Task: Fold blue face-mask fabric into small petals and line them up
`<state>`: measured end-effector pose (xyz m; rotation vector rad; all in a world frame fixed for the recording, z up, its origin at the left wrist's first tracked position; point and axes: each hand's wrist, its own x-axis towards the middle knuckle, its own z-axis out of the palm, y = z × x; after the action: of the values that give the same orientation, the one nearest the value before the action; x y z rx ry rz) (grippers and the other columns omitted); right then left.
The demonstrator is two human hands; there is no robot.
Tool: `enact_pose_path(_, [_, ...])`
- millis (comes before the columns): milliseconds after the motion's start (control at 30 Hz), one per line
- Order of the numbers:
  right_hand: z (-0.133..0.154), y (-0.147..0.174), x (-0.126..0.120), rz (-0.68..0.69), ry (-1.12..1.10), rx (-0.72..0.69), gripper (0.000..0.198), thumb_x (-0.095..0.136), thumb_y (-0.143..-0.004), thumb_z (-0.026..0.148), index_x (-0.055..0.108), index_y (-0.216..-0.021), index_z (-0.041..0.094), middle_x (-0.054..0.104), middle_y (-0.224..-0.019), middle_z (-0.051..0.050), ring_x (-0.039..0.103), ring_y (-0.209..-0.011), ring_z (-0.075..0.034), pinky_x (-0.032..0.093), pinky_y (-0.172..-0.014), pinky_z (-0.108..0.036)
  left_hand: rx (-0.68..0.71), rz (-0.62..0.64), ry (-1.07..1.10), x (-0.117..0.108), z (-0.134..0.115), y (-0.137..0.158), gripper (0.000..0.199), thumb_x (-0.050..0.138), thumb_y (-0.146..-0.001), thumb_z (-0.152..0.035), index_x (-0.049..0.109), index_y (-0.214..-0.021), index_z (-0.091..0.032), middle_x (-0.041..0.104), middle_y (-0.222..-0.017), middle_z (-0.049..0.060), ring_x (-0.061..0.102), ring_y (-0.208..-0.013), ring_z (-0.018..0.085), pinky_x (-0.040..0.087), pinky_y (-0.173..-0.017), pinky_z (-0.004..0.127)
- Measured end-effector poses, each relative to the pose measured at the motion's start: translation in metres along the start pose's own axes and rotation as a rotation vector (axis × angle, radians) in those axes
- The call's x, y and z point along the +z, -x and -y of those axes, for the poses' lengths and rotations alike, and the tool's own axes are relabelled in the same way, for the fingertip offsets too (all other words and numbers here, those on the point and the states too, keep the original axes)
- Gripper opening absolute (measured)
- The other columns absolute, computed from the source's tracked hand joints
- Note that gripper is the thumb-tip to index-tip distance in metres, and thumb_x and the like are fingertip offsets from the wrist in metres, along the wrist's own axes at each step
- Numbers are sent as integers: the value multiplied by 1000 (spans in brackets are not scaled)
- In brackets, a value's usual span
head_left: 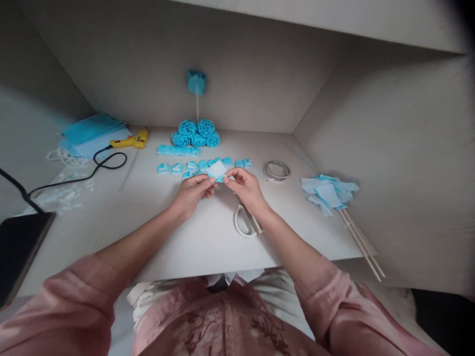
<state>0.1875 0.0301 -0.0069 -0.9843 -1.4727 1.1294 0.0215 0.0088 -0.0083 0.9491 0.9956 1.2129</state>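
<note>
Between my two hands is a small square piece of mask fabric [216, 169], white on top with a blue folded lower edge. My left hand [196, 192] pinches its lower left side between thumb and fingers. On the lower right side, my right hand [245, 185] pinches it with thumb and forefinger. Just beyond lie several small folded blue petals [177, 168] in rows, partly hidden by my hands. A pair of scissors [245, 222] with pale handles lies under my right wrist, its blades hidden.
Several blue rolled flowers [198, 133] are stacked at the back, a blue flower on a stick [196, 82] rising behind. Blue masks [92, 134] and a yellow glue gun [129, 140] lie left, near a phone [24, 252]. Tape rolls [277, 170], fabric scraps [330, 193] and sticks [361, 242] lie right.
</note>
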Motion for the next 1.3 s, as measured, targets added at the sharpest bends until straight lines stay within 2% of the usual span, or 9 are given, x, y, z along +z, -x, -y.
enact_pose_path(200, [-3,-1,0,25,-124,-4,30,73,-73,37,57,-92,22,62,-80,2,57,-74,-13,45,-72,-27,9,25,-47,-1,2,-1,31,80,-66,-42,65,-70,-15,63,-68,1,52,-57,9,38,-55,23])
enact_pose_path(367, [-1,0,-1,85,-61,4,42,69,-76,38,58,-113,22,64,-80,1,59,-73,-14,47,-71,-28,15,-3,-58,-1,2,-1,29,79,-65,-38,61,-67,-15,63,-66,1,51,-54,8,37,-54,23])
enact_pose_path(500, [-3,-1,-2,162,-63,14,49,70,-75,42,59,-118,21,68,-91,-2,62,-82,-16,49,-75,-30,18,-6,-94,-2,-1,-1,27,75,-66,-36,58,-63,-16,63,-64,1,51,-52,9,37,-52,23])
enact_pose_path(667, [-7,-3,-4,200,-19,16,51,71,-74,39,61,-120,20,67,-83,0,60,-72,-14,49,-68,-28,103,30,-246,-3,-3,-1,24,72,-67,-32,55,-60,-17,59,-57,-1,49,-51,9,36,-51,23])
enact_pose_path(800, [-8,-3,-4,174,40,-21,47,70,-74,36,63,-117,20,67,-85,0,61,-78,-16,50,-76,-30,98,26,-115,0,-4,0,24,73,-69,-36,59,-77,-17,60,-60,-1,55,-56,11,40,-54,23])
enact_pose_path(900, [-10,-4,-4,123,54,-66,42,68,-75,35,63,-115,20,68,-90,-1,62,-81,-16,51,-79,-31,44,64,-19,2,-5,2,34,73,-72,-43,64,-92,-17,63,-68,1,57,-61,12,40,-54,23])
enact_pose_path(1067, [-12,-4,-4,101,72,-89,43,67,-77,35,62,-117,21,67,-88,-1,61,-79,-16,51,-78,-31,36,77,-116,1,-2,3,32,73,-72,-46,66,-69,-14,63,-66,4,52,-57,11,38,-55,25])
enact_pose_path(1167, [-8,-4,-6,112,84,-87,41,67,-78,38,64,-116,21,68,-95,-3,62,-84,-16,51,-83,-33,50,42,-175,-1,0,3,31,71,-73,-44,65,-62,-15,62,-61,3,50,-54,11,37,-56,25])
enact_pose_path(1300, [-1,-3,-9,67,97,-71,36,67,-79,41,68,-108,21,67,-98,-4,62,-90,-17,50,-86,-34,57,71,-280,-1,-1,2,33,69,-73,-42,62,-54,-16,59,-54,2,47,-51,10,34,-53,25])
